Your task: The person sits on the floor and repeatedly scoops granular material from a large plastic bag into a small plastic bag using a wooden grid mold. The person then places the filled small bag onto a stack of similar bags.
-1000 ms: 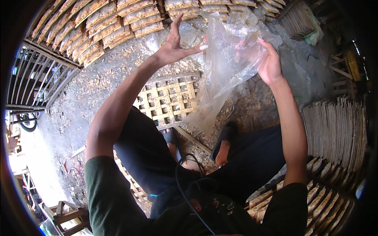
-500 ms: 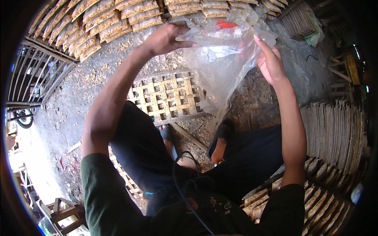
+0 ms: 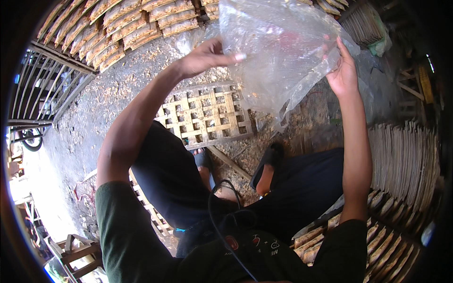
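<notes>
A large, thin, crinkled sheet of clear plastic (image 3: 273, 61) is stretched out in front of me, its lower corner hanging down in folds. Whether it is a single layer or a bag, I cannot tell. My left hand (image 3: 210, 59) pinches its left edge, thumb on the near side. On the opposite edge, my right hand (image 3: 343, 73) grips the plastic, with some fingers seen through it. Beneath and left of the sheet lies a woven bamboo lattice tray (image 3: 203, 113) with a wooden frame, just beyond my feet.
Stacked slats bearing plastic-covered, crumbly tan slabs (image 3: 174, 19) line the far side. More such slabs (image 3: 377, 240) are at the lower right, below a stack of thin boards (image 3: 401, 160). A slatted rack (image 3: 52, 85) stands left, a wooden stool (image 3: 75, 254) lower left. Crumbs litter the floor.
The plastic has risen and spread wider, now covering more of the far stacks. My right hand has shifted slightly right and nearer; my left has come slightly nearer.
</notes>
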### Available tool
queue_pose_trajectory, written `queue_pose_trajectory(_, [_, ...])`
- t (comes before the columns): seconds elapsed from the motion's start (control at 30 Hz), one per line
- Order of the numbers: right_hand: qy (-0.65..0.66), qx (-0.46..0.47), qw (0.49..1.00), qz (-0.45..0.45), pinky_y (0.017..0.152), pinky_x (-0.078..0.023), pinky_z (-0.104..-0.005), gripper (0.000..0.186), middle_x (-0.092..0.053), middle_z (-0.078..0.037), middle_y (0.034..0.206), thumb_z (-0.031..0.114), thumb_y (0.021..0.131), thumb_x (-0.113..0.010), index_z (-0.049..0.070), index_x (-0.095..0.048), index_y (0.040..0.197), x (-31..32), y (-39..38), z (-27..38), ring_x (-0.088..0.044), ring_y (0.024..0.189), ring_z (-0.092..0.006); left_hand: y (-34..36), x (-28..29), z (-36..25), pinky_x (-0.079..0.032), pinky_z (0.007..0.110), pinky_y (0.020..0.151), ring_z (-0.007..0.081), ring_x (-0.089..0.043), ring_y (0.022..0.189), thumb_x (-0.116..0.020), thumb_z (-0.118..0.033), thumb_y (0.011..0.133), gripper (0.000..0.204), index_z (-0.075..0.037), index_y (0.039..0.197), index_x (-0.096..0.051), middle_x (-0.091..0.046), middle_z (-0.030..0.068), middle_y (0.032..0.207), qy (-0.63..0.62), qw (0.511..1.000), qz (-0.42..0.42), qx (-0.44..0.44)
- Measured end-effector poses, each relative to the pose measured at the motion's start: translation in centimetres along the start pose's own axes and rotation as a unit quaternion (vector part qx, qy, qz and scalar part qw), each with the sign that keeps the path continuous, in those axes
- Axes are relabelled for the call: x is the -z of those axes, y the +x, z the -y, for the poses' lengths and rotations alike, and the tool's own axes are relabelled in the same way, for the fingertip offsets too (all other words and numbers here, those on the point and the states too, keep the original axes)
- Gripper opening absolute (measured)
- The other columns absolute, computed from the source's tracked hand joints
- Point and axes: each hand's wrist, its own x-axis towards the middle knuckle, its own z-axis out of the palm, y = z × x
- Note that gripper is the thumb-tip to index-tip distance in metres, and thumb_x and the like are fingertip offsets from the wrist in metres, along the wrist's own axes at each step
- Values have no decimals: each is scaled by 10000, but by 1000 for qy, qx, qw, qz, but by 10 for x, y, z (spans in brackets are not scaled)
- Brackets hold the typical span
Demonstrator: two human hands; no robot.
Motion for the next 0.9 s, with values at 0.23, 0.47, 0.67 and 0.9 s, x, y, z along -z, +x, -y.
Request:
queue_pose_trajectory(0.23, [118,-4,993,-14,917,-573,-370,352,-642,-122,1252,180,1044,-539,-5,-507,1341,44,22,14,-664,1094,-227,13,-2,-6,-525,338,976,118,-662,1054,-603,-320,1021,322,-160,1292,-675,-735,-7,1128,-57,997,43,-31])
queue_pose_trajectory(0.47, [14,31,988,-150,1072,-477,-441,533,-475,-225,1445,230,1031,-569,-57,-376,1436,56,29,8,-557,1274,-316,7,-13,-16,-580,382,960,223,-643,1171,-437,-315,1087,430,-37,1405,-517,-640,126,1318,-238,960,147,6])
queue_pose_trajectory(0.67, [-555,370,737,-111,1199,-276,-504,691,-392,-220,1517,385,1007,-581,-36,-328,1494,-11,-7,-34,-347,1446,-347,8,-27,-29,-575,436,1010,333,-576,1284,-385,-320,1098,479,16,1437,-423,-524,193,1445,-385,916,109,33])
queue_pose_trajectory(0.9, [-788,343,488,155,1216,-185,-585,856,-243,-267,1613,618,998,-426,-16,-273,1551,-71,-49,-81,-249,1491,-431,13,-41,-33,-560,400,1041,328,-579,1280,-351,-306,1110,484,24,1463,-374,-505,226,1444,-380,920,46,80])
